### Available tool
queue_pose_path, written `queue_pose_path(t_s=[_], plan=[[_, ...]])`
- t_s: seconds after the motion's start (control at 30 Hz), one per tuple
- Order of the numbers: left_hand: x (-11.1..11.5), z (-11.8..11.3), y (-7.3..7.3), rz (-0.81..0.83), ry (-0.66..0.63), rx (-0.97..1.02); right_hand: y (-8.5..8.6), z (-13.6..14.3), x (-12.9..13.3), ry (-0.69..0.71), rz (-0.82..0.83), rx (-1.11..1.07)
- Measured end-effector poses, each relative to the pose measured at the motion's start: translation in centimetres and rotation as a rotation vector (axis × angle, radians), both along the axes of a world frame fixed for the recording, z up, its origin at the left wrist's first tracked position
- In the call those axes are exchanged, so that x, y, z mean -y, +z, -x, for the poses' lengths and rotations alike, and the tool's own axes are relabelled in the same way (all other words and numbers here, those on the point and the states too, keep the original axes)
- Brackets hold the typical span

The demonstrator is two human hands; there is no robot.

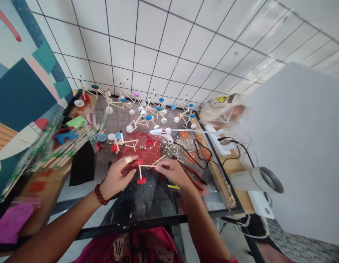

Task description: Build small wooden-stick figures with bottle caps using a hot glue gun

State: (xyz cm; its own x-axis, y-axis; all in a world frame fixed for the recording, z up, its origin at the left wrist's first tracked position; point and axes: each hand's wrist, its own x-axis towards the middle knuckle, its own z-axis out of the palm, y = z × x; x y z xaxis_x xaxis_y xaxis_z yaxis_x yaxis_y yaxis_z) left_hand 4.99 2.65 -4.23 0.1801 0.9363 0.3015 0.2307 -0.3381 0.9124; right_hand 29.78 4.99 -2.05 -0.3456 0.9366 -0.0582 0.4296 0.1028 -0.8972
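Over the red patch of the table, a small frame of wooden sticks (146,166) spans the gap between my hands. A red bottle cap (141,180) sits at the foot of its upright stick. My left hand (118,175), with a bandaged finger and a bead bracelet, has thumb and fingers around another red cap (139,162), which they partly hide. The right end of the stick is pinched by my right hand (172,171). Beyond them lies a white glue gun (162,132). A partly built stick model (128,141) with a red cap stands farther left.
Several stick bicycles (147,118) with cap wheels line the back. Bundled sticks (67,146) and a black sheet (82,165) lie left. Red-handled pliers (192,175), a black cable (203,149) and a power strip (217,140) are right, near a whitish cylinder (257,179).
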Motion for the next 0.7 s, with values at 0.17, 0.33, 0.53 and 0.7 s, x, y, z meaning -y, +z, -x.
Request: queue_pose_path(t_s=[0.17,0.33,0.53,0.7], plan=[[-0.5,0.2,0.0,-0.132,0.080,-0.158,-0.1,-0.6,-0.4,0.026,-0.028,0.126],[-0.5,0.2,-0.4,-0.142,0.095,-0.208,0.1,-3.1,-4.3,-0.354,-0.203,0.368],[-0.6,0.5,-0.8,-0.145,0.059,-0.278,-0.6,-3.4,-10.1,-0.479,-0.283,0.533],[-0.6,0.5,-0.6,-0.189,-0.017,-0.279,-0.7,-1.8,-11.7,-0.351,-0.233,0.367]])
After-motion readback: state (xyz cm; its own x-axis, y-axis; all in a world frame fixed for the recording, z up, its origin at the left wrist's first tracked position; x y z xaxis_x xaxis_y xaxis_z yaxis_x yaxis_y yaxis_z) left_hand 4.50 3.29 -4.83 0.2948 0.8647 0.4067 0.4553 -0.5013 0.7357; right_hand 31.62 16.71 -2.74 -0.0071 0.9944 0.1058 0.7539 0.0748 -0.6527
